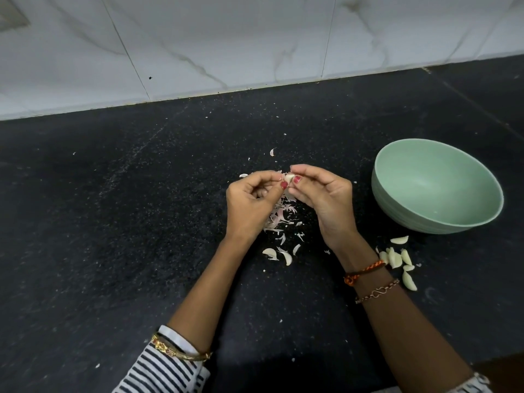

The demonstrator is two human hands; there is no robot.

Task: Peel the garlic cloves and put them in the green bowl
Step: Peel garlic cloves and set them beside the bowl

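A small garlic clove [289, 178] is held above the black counter, pinched between the fingertips of both hands. My left hand [252, 202] grips its left side with thumb and curled fingers, and my right hand [323, 194] pinches its right side. The pale green bowl [397, 211] stands to the right of my right hand, tilted toward me, and looks empty inside. Several peeled cloves [399, 259] lie on the counter in front of the bowl, beside my right wrist.
A heap of pinkish garlic skins [279, 217] lies under my hands, with two larger pieces [278, 255] nearer me. Small flakes are scattered over the black counter [113, 222]. A white marble-tiled wall [198, 38] runs along the back.
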